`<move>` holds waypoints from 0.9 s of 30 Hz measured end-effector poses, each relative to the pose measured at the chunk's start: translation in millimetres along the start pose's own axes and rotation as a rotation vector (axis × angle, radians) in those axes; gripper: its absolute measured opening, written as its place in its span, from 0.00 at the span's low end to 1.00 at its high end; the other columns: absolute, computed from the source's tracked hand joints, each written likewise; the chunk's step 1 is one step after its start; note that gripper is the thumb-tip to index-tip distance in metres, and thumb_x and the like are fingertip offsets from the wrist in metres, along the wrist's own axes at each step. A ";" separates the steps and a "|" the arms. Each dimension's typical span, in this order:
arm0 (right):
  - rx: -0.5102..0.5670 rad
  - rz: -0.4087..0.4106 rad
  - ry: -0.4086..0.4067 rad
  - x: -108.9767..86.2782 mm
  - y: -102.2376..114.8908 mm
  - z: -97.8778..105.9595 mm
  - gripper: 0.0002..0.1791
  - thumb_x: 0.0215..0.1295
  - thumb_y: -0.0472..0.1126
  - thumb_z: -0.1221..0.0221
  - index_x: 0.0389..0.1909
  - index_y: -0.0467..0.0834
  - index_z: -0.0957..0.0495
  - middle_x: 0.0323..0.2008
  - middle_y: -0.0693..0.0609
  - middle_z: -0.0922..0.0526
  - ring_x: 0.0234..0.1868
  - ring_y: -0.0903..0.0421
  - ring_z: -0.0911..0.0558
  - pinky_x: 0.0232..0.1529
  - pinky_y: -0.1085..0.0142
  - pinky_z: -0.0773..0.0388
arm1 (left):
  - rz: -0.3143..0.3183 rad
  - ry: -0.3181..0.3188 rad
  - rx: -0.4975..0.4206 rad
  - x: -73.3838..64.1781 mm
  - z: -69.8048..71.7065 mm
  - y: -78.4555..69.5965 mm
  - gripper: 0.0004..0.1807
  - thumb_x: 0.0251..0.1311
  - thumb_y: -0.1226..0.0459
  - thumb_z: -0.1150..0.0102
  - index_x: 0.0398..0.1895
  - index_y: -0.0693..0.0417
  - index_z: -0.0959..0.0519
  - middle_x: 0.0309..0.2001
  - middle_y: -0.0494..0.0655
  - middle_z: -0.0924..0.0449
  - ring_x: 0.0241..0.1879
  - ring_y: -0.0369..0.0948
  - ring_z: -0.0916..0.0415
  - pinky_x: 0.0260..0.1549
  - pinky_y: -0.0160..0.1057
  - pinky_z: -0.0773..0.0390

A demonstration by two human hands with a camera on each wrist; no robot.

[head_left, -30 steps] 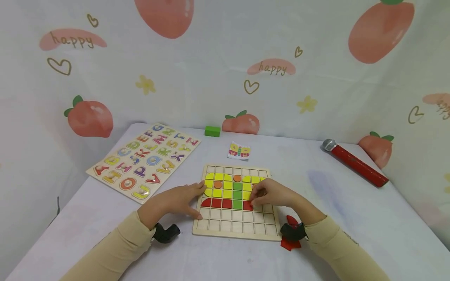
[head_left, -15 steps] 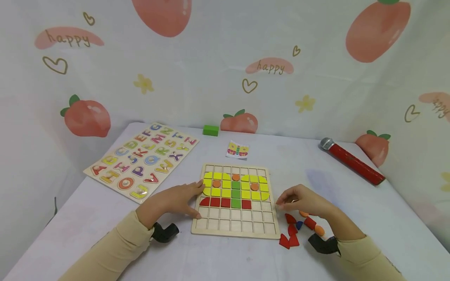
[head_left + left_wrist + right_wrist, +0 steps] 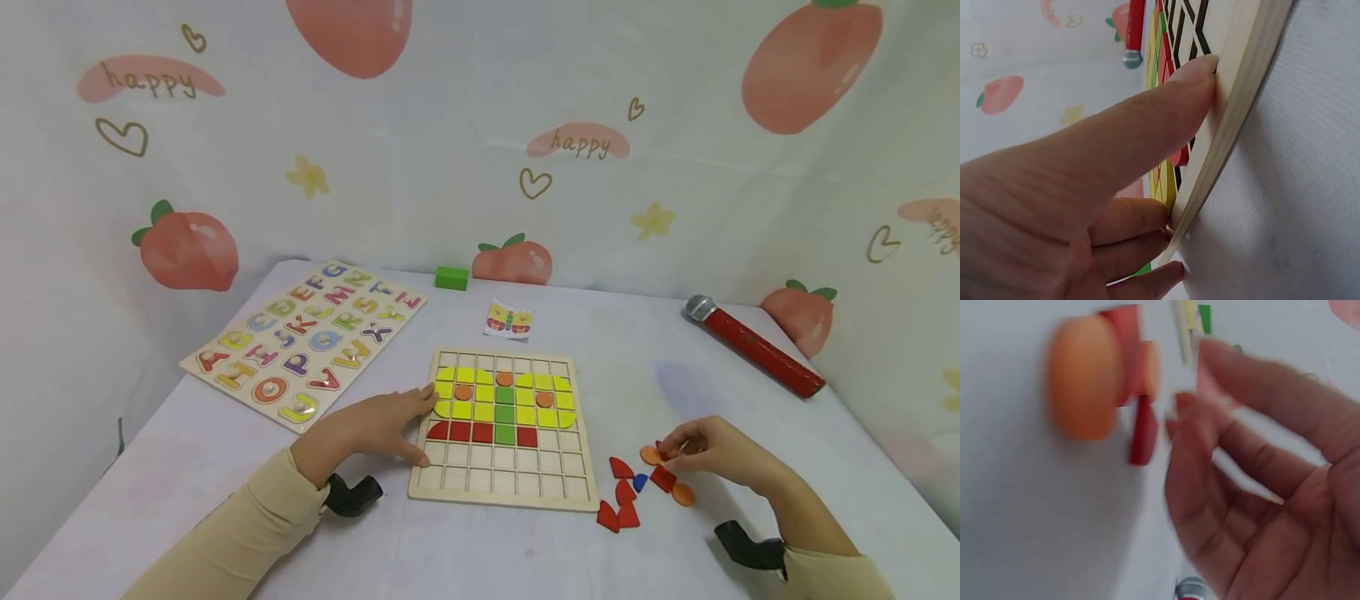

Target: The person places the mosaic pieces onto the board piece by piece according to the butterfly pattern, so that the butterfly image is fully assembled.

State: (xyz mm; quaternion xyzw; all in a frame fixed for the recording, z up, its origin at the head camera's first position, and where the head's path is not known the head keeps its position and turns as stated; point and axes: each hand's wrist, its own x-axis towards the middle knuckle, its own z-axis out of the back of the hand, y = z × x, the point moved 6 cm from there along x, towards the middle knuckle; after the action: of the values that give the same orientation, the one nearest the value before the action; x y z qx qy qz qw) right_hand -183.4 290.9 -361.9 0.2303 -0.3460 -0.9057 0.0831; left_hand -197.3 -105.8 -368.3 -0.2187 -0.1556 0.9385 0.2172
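A wooden grid board point(image 3: 498, 482) lies mid-table, bearing yellow, green, orange and red pieces in its upper cells. My left hand point(image 3: 375, 429) rests on the board's left edge; in the left wrist view its thumb point(image 3: 1147, 134) presses the rim. Right of the board, my right hand point(image 3: 723, 450) is over loose pieces, fingers bent with thumb and forefinger apart and nothing visible between them. Nearest to it are a red square point(image 3: 663, 478), an orange disc point(image 3: 683, 494) and a red piece partly hidden by the fingertips. A blue piece point(image 3: 640, 482) and several curved red pieces point(image 3: 626, 492) lie closer to the board.
An alphabet puzzle board point(image 3: 296, 346) lies at the left. Behind the grid board are a small butterfly picture card point(image 3: 509, 320) and a green block point(image 3: 452, 278). A red microphone point(image 3: 761, 350) lies at the back right. A printed curtain point(image 3: 420, 167) stands behind the table.
My right hand has moved from the grid board rightward to the loose pieces, leaving a red square in the cell right of the green column. The left hand has stayed on the board's edge.
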 end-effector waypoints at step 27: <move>0.006 0.092 0.001 14.5 21.6 -10.3 0.12 0.58 0.41 0.37 0.34 0.35 0.23 0.30 0.49 0.19 0.29 0.57 0.24 0.29 0.70 0.22 | 0.002 -0.005 -0.019 0.0 0.0 -0.1 0.48 0.45 0.49 0.30 0.70 0.54 0.41 0.73 0.50 0.50 0.72 0.51 0.50 0.69 0.52 0.46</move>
State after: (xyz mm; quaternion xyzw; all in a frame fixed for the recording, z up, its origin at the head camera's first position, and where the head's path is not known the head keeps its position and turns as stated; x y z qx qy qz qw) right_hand -191.4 264.2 -359.6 0.2147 -0.3590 -0.8998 0.1240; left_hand -197.2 -105.7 -368.2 -0.2188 -0.1648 0.9377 0.2138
